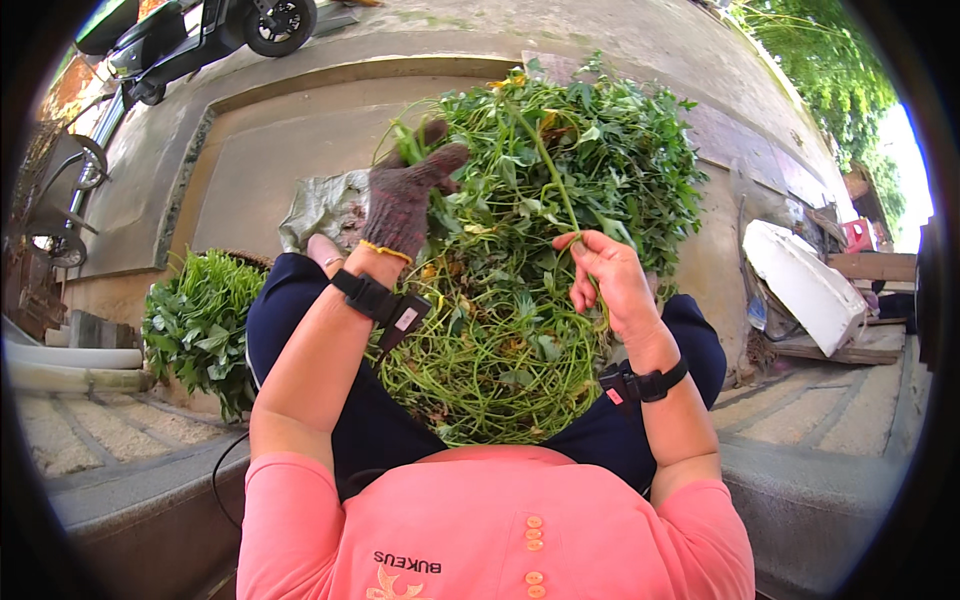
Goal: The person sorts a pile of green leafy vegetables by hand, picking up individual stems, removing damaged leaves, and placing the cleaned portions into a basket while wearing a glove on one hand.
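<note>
A long green vine stem [553, 169] is pinched between the thumb and forefinger of my bare right hand [611, 277]. It runs up across a large heap of leafy vines [630, 150], which rises in front of me. My left hand [405, 191] wears a dark knitted glove with a yellow cuff edge. Some green leafy stems [409, 142] are held in its fingers, at the heap's left side. Between my knees lies a tangle of thinner, mostly leafless stems [487, 375]. A few yellowed leaves show among the greens.
Beside my left knee sits a bundle of leafy stems [206, 330]. A pale woven sack [326, 206] lies behind my left foot. To the right leans a white foam box [802, 285] near wooden boards [847, 345]. A scooter [202, 45] stands at the far left, above a handcart [64, 202].
</note>
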`<state>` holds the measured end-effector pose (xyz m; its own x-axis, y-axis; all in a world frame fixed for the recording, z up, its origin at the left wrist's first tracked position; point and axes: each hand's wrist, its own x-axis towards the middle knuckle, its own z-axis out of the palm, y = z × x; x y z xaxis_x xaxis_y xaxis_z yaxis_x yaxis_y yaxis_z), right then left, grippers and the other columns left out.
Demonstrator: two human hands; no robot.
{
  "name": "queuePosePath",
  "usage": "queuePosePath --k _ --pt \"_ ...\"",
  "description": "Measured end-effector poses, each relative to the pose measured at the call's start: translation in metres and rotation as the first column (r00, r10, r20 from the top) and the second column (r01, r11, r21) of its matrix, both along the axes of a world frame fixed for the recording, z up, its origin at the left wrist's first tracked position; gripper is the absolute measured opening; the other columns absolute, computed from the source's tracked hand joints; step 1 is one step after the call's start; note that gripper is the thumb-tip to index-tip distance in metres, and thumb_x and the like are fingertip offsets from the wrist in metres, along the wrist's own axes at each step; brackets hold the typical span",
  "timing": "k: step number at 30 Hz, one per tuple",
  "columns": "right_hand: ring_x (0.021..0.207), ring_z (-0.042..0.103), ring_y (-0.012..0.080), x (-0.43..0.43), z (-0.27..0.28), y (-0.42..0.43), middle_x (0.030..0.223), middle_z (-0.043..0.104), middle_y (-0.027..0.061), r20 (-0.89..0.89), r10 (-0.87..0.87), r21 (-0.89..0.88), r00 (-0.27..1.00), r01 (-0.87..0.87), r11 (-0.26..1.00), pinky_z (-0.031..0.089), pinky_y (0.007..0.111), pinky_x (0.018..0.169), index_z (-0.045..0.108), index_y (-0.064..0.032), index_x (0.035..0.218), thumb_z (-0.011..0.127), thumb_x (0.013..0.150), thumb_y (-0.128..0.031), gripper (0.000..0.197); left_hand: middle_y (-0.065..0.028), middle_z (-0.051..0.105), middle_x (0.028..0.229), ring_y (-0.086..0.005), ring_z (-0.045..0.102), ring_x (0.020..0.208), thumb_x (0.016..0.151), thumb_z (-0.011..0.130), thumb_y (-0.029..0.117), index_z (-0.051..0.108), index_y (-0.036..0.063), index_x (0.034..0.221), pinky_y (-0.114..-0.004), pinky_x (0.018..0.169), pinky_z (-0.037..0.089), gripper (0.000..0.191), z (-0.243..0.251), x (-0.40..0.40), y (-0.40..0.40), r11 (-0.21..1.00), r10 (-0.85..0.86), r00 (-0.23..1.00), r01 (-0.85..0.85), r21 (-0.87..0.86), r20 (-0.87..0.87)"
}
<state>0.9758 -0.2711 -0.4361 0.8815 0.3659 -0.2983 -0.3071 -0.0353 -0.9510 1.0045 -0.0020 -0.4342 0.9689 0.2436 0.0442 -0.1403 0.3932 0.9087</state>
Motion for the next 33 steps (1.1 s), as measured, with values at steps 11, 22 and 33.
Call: queuePosePath --k 11,22,33 --pt "0.042 0.041 0.0014 -0.008 -0.008 -0.017 0.056 0.05 -0.0054 0.22 0.061 -0.216 0.974 -0.012 0.976 0.031 0.019 0.041 0.067 -0.0018 0.09 0.056 0.097 -0.017 0.02 -0.002 0.064 0.068 -0.0099 0.057 0.059 0.077 0.078 0.019 0.072 0.0011 0.087 -0.025 0.057 0.044 0.021 -0.025 0.01 0.024 0.924 0.002 0.998 -0.025 0.382 0.061" --pt "0.052 0.041 0.0035 0.012 -0.011 -0.054 0.06 0.049 -0.0032 0.331 0.031 -0.35 0.943 0.092 0.932 0.033 0.023 0.048 0.064 0.0002 0.09 0.061 0.092 -0.013 0.014 -0.0114 0.068 0.089 -0.0232 0.067 0.084 0.089 0.061 0.01 0.064 -0.0058 0.104 -0.037 0.08 0.055 0.022 -0.021 0.001 0.017 0.841 -0.512 0.838 0.534 0.088 -0.186" --pt "0.047 0.044 0.0043 0.019 -0.02 -0.09 0.056 0.051 -0.0031 0.245 -0.033 -0.322 0.969 0.113 0.94 0.035 0.022 0.045 0.064 -0.0023 0.078 0.063 0.089 -0.015 0.018 0.0024 0.047 0.052 -0.0108 0.043 0.051 0.087 0.069 0.026 0.06 0.0112 0.079 -0.031 0.057 0.047 0.019 -0.024 0.029 0.113 0.837 -0.268 0.963 0.227 -0.498 -0.011"
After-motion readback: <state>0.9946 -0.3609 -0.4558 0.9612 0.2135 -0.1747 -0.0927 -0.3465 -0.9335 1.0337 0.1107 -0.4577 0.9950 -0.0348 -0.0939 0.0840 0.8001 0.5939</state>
